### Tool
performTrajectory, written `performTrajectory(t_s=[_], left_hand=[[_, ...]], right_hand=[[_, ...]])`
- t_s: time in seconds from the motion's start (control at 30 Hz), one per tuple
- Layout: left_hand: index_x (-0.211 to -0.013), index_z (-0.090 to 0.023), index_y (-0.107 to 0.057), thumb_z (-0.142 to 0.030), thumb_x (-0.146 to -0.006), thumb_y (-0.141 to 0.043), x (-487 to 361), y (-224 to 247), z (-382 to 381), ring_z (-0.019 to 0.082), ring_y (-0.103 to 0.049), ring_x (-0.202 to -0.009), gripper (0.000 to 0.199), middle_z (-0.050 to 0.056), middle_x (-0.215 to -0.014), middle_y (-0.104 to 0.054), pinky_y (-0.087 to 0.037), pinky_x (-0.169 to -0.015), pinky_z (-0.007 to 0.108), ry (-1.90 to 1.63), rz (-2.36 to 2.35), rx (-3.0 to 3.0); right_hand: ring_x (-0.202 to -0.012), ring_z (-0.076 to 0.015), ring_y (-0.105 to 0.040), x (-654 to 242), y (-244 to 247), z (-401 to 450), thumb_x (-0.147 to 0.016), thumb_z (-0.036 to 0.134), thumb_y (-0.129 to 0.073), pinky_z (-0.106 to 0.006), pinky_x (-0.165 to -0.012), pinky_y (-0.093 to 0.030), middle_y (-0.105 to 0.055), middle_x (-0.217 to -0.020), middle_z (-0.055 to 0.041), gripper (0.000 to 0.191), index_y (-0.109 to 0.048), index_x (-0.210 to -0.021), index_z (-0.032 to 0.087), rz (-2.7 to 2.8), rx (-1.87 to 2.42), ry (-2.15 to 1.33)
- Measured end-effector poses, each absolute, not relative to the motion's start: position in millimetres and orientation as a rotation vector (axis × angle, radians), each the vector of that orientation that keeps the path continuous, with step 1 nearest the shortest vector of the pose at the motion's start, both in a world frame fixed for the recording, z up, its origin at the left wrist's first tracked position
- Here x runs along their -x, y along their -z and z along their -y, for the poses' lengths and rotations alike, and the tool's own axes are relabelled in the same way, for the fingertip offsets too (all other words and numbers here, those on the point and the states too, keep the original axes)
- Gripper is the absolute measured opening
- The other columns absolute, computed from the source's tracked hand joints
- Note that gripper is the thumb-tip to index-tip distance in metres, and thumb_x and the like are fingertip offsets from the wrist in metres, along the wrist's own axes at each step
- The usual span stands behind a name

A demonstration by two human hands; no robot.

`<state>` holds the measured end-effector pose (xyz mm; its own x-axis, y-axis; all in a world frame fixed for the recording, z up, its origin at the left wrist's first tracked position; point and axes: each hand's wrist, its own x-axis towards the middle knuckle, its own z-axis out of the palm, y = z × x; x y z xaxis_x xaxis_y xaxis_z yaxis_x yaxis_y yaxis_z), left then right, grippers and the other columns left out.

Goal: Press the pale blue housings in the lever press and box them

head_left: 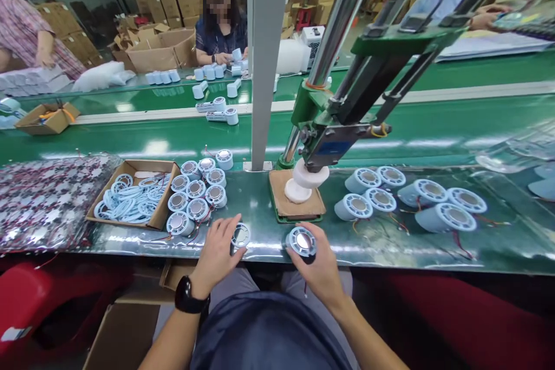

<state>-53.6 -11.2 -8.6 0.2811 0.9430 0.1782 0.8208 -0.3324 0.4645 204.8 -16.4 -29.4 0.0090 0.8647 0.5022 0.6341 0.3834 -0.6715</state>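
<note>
My left hand (220,247), with a black watch on the wrist, curls its thumb and fingers around a light-blue round housing (241,235) near the table's front edge. In my right hand (318,260) is another light-blue round housing (302,241), gripped by its sides, with a silvery disc facing up and a thin red wire hanging below. Between and beyond both hands stands a green press (329,147). Its white round pressing head (311,173) hangs over a white round seat (297,191) on a brown board (277,208).
Left are several blue housings (196,189), a cardboard box (150,219) of blue rings, and wired parts in plastic (52,196). More housings (451,217) with trailing wires stand right. A grey post (263,63) rises behind; a co-worker (221,23) sits across the green conveyor (173,136).
</note>
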Motion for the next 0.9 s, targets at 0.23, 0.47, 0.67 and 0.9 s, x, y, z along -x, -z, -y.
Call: performTrajectory(t_s=[0.23,0.47,0.67,0.9], left_hand=[[-0.14,-0.022,-0.047,-0.03,-0.086,-0.066,37,2,3,0.027,-0.06,-0.107,0.058,0.011,-0.123,-0.066,-0.05,-0.094,0.045,-0.939,-1.668,-2.06],[-0.139,-0.022,-0.045,-0.026,-0.078,-0.074,-8,-20,7,0.028,-0.061,-0.113,0.068,0.012,-0.123,-0.064,-0.051,-0.098,0.044,-0.994,-1.541,-2.16],[-0.14,-0.021,-0.042,-0.019,-0.077,-0.072,-20,-17,5,0.028,-0.06,-0.112,0.069,0.011,-0.119,-0.062,-0.053,-0.094,0.041,-0.986,-1.631,-2.1],[-0.138,-0.021,-0.045,-0.02,-0.079,-0.069,-30,-15,11,0.027,-0.06,-0.106,0.064,0.01,-0.11,-0.059,-0.053,-0.092,0.042,-1.056,-1.73,-1.948]], right_hand=[[-0.113,-0.0215,-0.064,-163,37,5,-0.081,0.032,-0.072,-0.034,-0.099,-0.054,-0.064,-0.124,-0.0101,0.056,-0.05,-0.132,0.018,1.741,1.257,-0.496],[-0.102,-0.02,-0.069,-143,41,-1,-0.086,0.028,-0.061,-0.031,-0.087,-0.059,-0.067,-0.118,-0.01,0.065,-0.036,-0.146,0.017,1.671,1.24,-0.428],[-0.098,-0.0207,-0.07,-143,35,0,-0.089,0.029,-0.061,-0.031,-0.083,-0.059,-0.069,-0.114,-0.0101,0.074,-0.023,-0.152,0.016,1.655,1.232,-0.297],[-0.095,-0.0231,-0.07,-140,32,2,-0.091,0.023,-0.053,-0.034,-0.079,-0.059,-0.069,-0.113,-0.0127,0.069,-0.022,-0.152,0.014,1.711,1.27,-0.138]])
